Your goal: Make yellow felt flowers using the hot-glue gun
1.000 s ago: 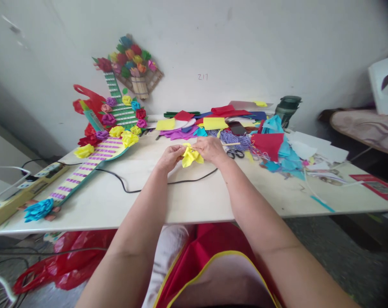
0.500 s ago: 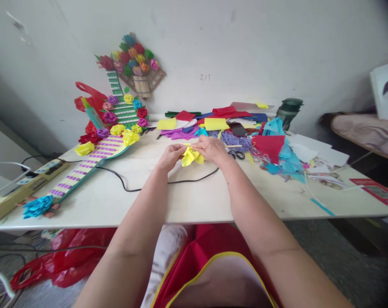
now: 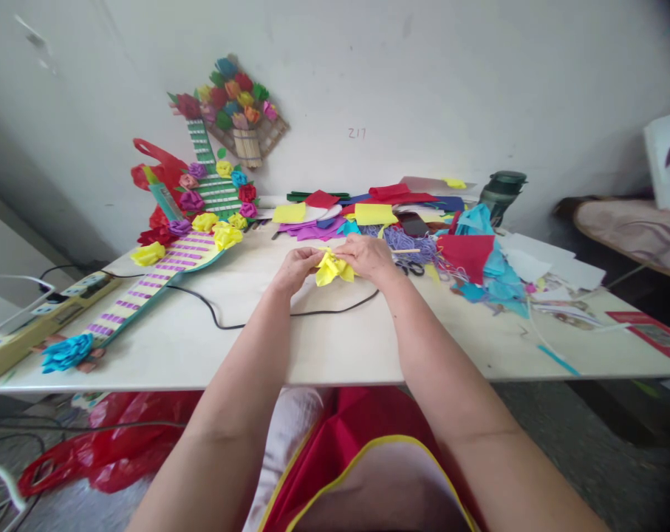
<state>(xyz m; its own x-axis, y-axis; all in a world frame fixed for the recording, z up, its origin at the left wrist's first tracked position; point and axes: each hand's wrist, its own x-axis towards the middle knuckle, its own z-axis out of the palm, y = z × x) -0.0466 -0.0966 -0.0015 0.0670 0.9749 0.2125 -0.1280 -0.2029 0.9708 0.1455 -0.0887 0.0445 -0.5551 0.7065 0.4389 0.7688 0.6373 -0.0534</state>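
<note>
Held yellow piece [image 3: 335,270] matt, paper-like; tabletop [image 3: 346,347] smooth; lower red bag [image 3: 116,452] glossy plastic

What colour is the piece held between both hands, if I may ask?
The piece is yellow, seen best in the head view.

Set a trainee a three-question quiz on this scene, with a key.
1. Which thing do the left hand and the right hand hold between them?
A) scissors
B) a yellow flower
C) a red flower

2. True or false: in the view, the lidded bottle is farther right than the purple string.

3. Fill in the colour: the cable that shows on both sides of the left forearm is ___.

Key: 1. B; 2. True; 3. black
</note>
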